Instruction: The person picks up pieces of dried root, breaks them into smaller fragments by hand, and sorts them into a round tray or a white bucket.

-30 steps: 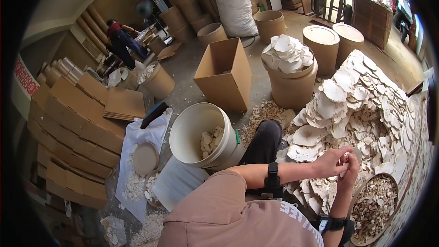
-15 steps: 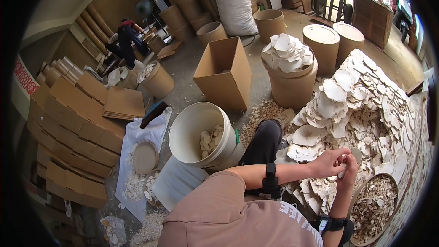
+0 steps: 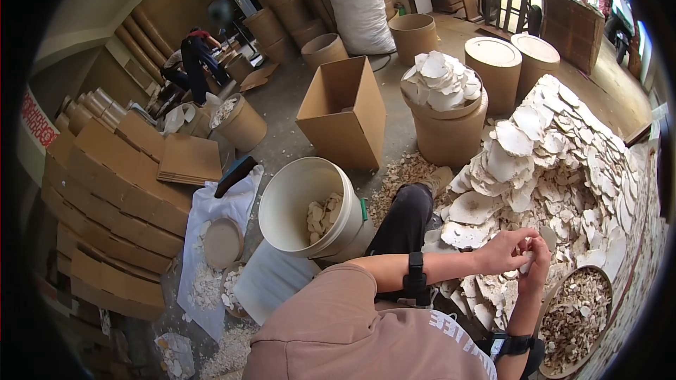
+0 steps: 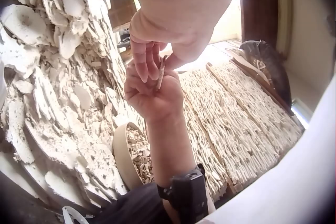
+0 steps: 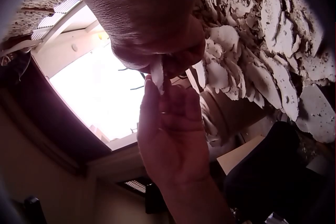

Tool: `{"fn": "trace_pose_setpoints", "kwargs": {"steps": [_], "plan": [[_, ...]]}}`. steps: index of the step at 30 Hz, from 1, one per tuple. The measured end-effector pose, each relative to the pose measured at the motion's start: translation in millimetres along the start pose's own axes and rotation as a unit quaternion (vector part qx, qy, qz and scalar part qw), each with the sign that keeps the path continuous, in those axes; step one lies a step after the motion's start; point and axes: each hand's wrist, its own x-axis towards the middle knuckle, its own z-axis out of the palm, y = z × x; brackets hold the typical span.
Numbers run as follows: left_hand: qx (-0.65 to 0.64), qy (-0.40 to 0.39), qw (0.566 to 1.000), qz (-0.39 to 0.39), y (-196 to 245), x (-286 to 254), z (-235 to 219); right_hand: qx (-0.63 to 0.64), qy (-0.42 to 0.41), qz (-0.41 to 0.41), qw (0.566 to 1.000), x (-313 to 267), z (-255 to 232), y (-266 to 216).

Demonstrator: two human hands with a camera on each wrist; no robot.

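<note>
Off-white, a thin flake (image 4: pixel 161 73) sits between the two hands, over the pile (image 3: pixel 517 151) of larger broken slabs. The left hand (image 3: pixel 505 250) pinches it between thumb and fingertips; the right hand (image 3: pixel 538 263) grips it in curled fingers. The hands are so close that I cannot tell whether they touch. Just beside the right forearm (image 3: pixel 520 320) stands a round tub (image 4: pixel 122 153) of small chips (image 3: pixel 576 320). Past the dark-clad knee (image 3: pixel 403 218), a white bucket (image 3: pixel 285 211) holds some pieces (image 3: pixel 324 218). Farther off stand an open carton (image 3: pixel 343 137) and a drum (image 3: pixel 451 134) heaped with slabs.
</note>
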Motion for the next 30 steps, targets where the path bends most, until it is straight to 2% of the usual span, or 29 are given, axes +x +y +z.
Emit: {"fn": "trace_pose_setpoints", "kwargs": {"steps": [4,6,30], "plan": [[-0.004,-0.008,1.000,-0.015,1.8,-0.1,-0.7,-0.002,-0.005,0.001,1.000,-2.1,5.4,-4.3],[0.001,0.000,1.000,-0.003,-0.7,-0.5,0.5,0.017,0.031,0.011,0.999,-5.8,16.0,-9.9],[0.008,-0.001,1.000,0.021,-5.9,-2.9,0.0,-0.021,0.036,-0.004,0.999,-5.3,13.9,-7.9]]}}
